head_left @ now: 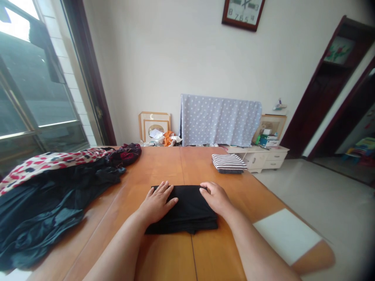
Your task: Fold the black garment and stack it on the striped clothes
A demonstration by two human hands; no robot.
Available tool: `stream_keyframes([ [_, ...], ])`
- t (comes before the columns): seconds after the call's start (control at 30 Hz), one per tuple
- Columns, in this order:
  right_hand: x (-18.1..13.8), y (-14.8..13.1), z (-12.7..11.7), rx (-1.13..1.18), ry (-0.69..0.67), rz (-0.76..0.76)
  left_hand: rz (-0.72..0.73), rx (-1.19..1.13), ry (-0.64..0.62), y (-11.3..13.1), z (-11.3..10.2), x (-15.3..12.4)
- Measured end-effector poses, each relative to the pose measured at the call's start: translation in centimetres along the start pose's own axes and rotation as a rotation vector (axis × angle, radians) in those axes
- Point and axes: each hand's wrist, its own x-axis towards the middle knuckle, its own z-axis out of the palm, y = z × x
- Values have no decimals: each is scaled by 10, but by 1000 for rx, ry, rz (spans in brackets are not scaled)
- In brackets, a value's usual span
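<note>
Touching rectangular folded black cloth (190, 208), left hand (157, 203) flat, right hand (216, 198) curved

A room in a home is indicated by a wall clock (243, 15), a draped polka-dot cloth (221, 119), a low drawer cabinet (265, 159), and clothes (55, 203) heaped along the left edge of a wooden table (164, 166).

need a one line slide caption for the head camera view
Left hand resting on a rectangular folded black cloth, right hand at its right edge, on a glossy brown wooden table.
</note>
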Motion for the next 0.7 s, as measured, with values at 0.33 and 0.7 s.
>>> stream_keyframes([
  [0.33, -4, -5, -22, 162, -92, 100, 43, -65, 102, 3, -7, -1],
  [0.7, -12, -5, -25, 286, -369, 165, -354, -761, 762, -25, -40, 0],
])
